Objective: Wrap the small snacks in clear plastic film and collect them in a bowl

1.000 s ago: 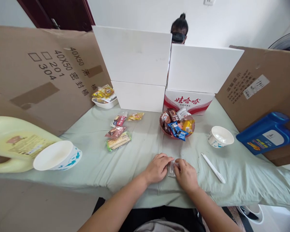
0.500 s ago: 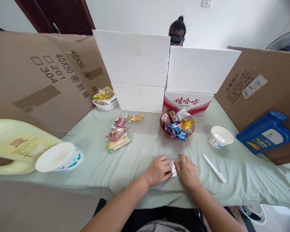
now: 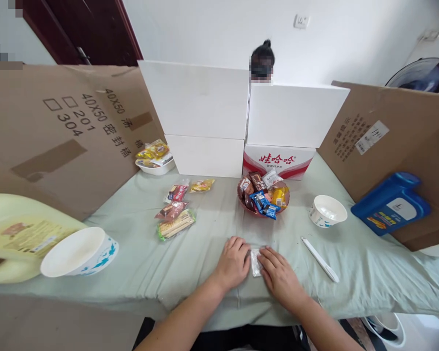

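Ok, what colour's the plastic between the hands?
The plastic looks clear, with whitish glints; head view.

White wall (image 3: 205, 29), wall socket (image 3: 301, 21), dark red door (image 3: 95, 29), greyish floor (image 3: 58, 319), table (image 3: 215, 222) draped pale green

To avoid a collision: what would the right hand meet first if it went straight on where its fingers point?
Probably the clear packet beside the right hand, then the left hand; depth is unclear, so it might pass above.
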`<state>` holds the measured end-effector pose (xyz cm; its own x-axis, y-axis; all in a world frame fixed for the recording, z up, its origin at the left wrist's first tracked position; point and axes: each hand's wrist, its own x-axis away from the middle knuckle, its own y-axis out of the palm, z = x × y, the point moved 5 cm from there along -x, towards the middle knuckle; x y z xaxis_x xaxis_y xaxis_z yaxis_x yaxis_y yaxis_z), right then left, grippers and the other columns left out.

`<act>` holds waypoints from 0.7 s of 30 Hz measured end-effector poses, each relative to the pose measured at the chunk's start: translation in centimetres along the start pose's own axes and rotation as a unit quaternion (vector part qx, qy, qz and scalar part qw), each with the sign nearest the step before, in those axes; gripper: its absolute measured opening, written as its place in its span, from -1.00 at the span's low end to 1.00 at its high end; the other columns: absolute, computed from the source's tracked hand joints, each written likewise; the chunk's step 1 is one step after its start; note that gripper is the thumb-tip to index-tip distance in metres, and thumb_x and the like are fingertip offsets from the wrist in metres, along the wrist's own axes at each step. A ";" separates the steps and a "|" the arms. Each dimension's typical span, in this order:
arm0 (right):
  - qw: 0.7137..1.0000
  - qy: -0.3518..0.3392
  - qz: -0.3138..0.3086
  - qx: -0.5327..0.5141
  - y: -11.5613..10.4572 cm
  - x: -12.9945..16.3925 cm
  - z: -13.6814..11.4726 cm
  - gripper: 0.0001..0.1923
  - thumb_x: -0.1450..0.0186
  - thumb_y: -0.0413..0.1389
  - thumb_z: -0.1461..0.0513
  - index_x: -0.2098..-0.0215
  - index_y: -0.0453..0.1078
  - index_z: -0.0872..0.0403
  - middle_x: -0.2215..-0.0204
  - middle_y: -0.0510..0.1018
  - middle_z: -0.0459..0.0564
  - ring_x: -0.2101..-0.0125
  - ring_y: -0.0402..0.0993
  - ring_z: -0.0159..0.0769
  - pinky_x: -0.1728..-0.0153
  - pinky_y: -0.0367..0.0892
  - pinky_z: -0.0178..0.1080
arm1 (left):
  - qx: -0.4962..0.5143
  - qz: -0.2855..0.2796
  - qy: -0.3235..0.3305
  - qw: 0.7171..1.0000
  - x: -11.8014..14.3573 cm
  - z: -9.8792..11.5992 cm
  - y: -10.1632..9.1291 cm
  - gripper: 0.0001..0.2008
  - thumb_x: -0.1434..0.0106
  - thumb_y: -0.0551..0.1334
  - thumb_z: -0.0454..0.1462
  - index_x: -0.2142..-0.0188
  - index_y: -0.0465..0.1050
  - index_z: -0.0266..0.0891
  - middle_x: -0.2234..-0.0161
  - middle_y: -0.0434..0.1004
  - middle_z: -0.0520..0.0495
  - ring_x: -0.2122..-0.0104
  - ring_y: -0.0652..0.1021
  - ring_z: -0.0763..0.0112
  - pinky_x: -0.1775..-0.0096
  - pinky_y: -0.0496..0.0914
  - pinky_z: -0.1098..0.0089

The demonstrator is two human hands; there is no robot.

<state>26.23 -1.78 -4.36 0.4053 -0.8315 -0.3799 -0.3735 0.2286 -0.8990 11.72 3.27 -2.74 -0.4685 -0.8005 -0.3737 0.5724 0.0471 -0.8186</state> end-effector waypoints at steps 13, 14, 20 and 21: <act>0.970 0.172 -0.025 0.169 -10.5 -2.9 10.5 -0.74 -0.38 -0.08 0.28 0.13 0.45 0.07 0.15 0.50 0.09 0.09 0.35 -0.20 0.03 0.21 -0.14 | 0.018 0.040 0.086 0.995 0.3 -1.1 1.0 -0.87 -0.24 0.11 -0.41 0.29 0.38 -0.19 0.28 0.42 -0.08 0.25 0.44 0.22 0.21 0.39 0.25; 0.958 0.217 -0.010 0.188 -12.2 -3.6 13.0 -0.70 -0.40 -0.12 0.28 0.08 0.43 0.11 0.08 0.47 0.17 0.03 0.31 -0.12 -0.02 0.17 -0.05 | 0.016 0.041 0.088 0.995 0.3 -1.0 1.1 -0.87 -0.24 0.11 -0.41 0.30 0.38 -0.19 0.28 0.41 -0.08 0.25 0.44 0.22 0.22 0.39 0.25; 0.912 0.357 -0.132 0.155 -13.5 -6.9 23.1 -0.68 -0.36 0.08 0.12 -0.01 0.36 0.11 0.02 0.44 0.08 0.08 0.42 -0.20 0.08 0.38 -0.05 | -0.009 0.020 0.066 0.998 0.1 -0.4 1.1 -0.85 -0.20 0.09 -0.46 0.32 0.38 -0.22 0.30 0.41 -0.10 0.25 0.41 0.22 0.20 0.37 0.22; 0.909 0.360 -0.165 0.133 -12.7 -7.1 23.5 -0.65 -0.36 0.09 0.10 -0.04 0.33 0.09 0.01 0.44 0.04 0.11 0.44 -0.24 0.11 0.42 -0.07 | -0.017 0.012 0.053 0.998 0.2 -0.2 1.0 -0.85 -0.19 0.10 -0.46 0.33 0.38 -0.23 0.30 0.41 -0.11 0.25 0.40 0.22 0.19 0.36 0.22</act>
<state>47.75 13.15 4.67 -0.2277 -0.9709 0.0740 -0.0776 -0.0577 -0.9953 12.06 3.31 -3.76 -0.5251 -0.7314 -0.4351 0.5611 0.0869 -0.8232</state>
